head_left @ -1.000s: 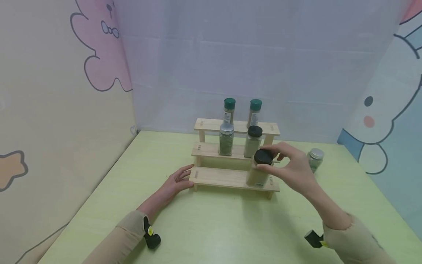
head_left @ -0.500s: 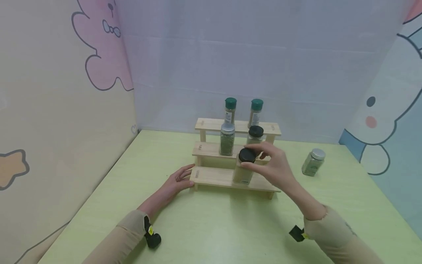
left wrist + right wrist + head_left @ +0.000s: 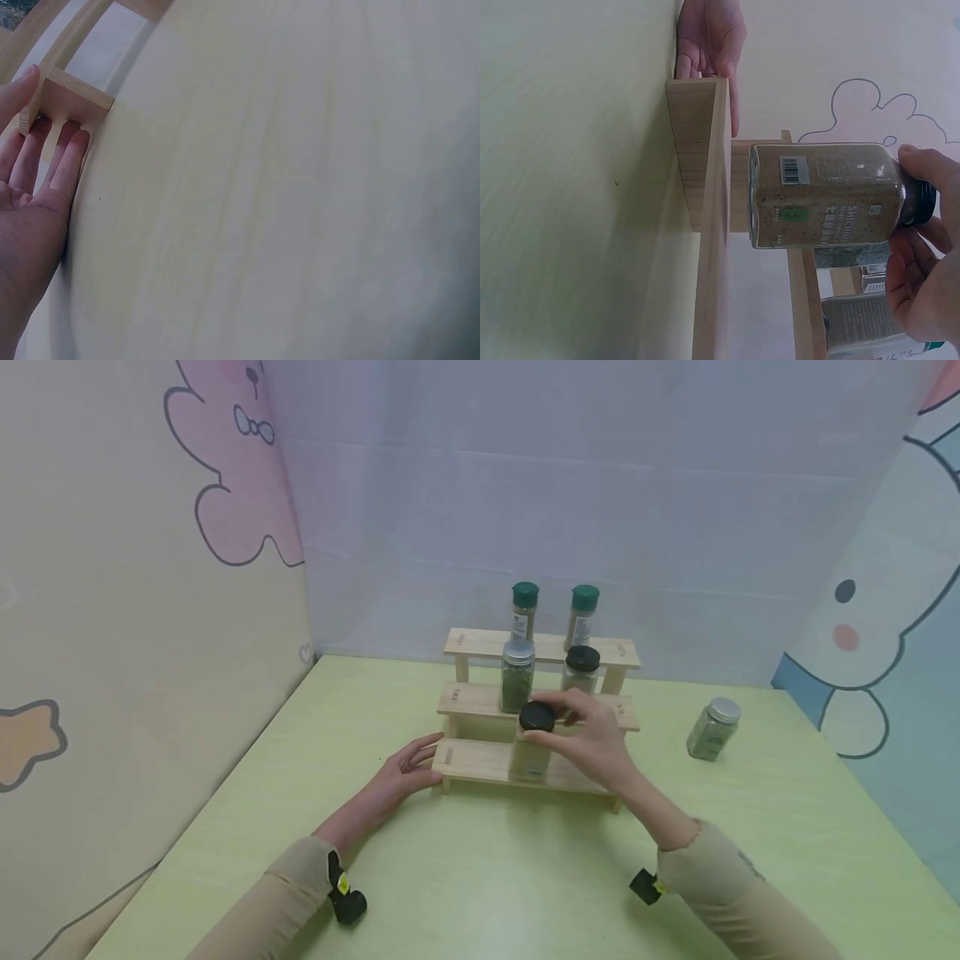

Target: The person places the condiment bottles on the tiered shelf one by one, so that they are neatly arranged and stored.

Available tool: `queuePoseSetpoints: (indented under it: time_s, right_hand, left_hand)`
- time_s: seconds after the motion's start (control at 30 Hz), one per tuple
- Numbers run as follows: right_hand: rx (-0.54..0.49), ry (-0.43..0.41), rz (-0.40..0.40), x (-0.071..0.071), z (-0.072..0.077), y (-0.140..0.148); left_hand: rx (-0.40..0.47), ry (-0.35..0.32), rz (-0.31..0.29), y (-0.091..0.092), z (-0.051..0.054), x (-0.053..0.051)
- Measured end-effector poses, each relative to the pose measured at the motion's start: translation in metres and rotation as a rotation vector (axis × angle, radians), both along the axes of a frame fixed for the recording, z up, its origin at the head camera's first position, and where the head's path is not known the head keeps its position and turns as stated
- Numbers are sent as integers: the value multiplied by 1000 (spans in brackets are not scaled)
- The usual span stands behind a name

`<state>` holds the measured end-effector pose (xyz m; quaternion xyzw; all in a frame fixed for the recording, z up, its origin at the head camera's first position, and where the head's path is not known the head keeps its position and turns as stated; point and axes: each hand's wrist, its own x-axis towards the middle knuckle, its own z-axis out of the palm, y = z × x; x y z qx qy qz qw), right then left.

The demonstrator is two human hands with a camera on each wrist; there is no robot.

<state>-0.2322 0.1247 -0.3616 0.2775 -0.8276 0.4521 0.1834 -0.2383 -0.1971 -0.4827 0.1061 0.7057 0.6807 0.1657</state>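
My right hand (image 3: 588,739) pinches a square spice jar (image 3: 531,756) at its black lid. The jar holds brownish powder and stays upright over the lowest board of a three-step wooden spice rack (image 3: 476,760). In the right wrist view, a small gap separates the jar's base (image 3: 753,196) from the board. My left hand (image 3: 397,777) grips the rack's lower left end. In the left wrist view, my left thumb lies over the board, while several fingers (image 3: 69,157) touch the end support below.
On the middle step stand a silver-lidded herb jar (image 3: 516,685) and a black-lidded jar (image 3: 581,672), partly hidden. Two green-capped bottles, left (image 3: 524,610) and right (image 3: 582,614), stand on top. Another silver-lidded jar (image 3: 712,731) is on the table to the right. Walls surround the table.
My right hand has carried the black-lidded spice jar leftward along the lowest step, from its right end toward the middle. My left hand stays at the rack's end.
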Motion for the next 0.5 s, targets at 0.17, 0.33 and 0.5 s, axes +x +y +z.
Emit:
queuePoseSetpoints:
  time_s: [0.17,0.33,0.5]
  right_hand:
    - [0,5,15,-3,-6,-7]
    - [21,16,12,-8,-9,-13]
    - [32,-18,10,-11,-10,-16]
  left_hand:
    - [-9,-7,9,0,0,0]
    - [0,2,11,0,-1,-1]
    - [3,10,7,-1,-1,-1]
